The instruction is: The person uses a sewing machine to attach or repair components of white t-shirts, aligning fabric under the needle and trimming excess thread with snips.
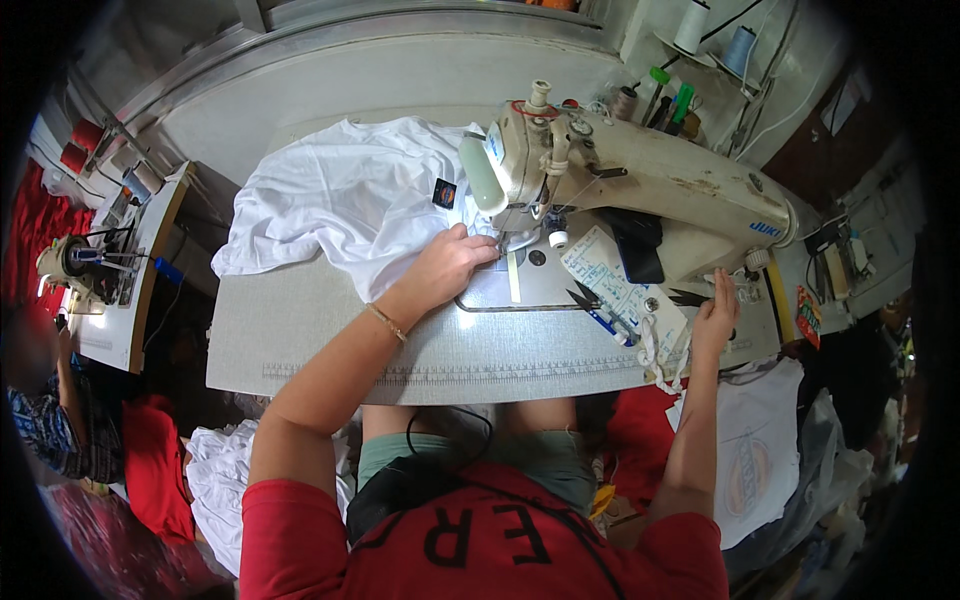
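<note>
A white garment [320, 200], probably a shirt, spreads over the left of the sewing table, with a small dark label [444, 193] on it. My left hand [455, 266] presses its fingers together on the garment's edge, close to the needle of the sewing machine [640, 160]. Its fingertips are partly hidden by the machine head. A narrow white strip [514, 277] lies on the metal plate beside them. At the right, my right hand [716, 312] is closed round small thread snips [688, 298], whose dark blades stick out leftward; the handles are hidden under the fingers.
Blue-handled snips [603, 317], a black phone [636, 248], a written paper [610, 268] and a white cord [652, 350] lie right of the needle. Thread cones [691, 26] stand behind. At the left is another machine [75, 262] with a person beside it. Cloth hangs below the table.
</note>
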`<act>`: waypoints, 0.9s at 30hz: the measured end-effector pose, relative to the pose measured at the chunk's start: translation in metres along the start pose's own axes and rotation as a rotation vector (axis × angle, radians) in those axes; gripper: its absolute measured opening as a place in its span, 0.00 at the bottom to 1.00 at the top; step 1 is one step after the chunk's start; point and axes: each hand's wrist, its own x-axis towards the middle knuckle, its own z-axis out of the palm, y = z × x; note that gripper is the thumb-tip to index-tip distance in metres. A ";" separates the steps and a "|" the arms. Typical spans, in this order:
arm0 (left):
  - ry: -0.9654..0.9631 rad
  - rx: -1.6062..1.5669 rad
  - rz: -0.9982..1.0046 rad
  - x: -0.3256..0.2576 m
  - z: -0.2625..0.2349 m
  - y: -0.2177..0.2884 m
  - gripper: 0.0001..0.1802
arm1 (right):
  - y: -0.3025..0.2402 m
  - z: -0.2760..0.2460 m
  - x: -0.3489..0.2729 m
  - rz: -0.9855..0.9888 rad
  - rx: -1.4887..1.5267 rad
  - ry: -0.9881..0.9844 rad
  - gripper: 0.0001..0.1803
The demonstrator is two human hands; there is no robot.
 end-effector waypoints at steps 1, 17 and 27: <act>-0.004 -0.003 0.004 0.002 0.001 -0.001 0.15 | 0.002 -0.001 0.001 -0.009 0.020 0.005 0.27; 0.140 -0.040 -0.192 0.031 0.012 -0.016 0.06 | -0.214 0.065 0.025 0.218 0.919 -0.889 0.13; 0.299 -0.011 -0.522 0.051 0.038 -0.043 0.04 | -0.235 0.135 0.040 0.783 1.669 -1.095 0.03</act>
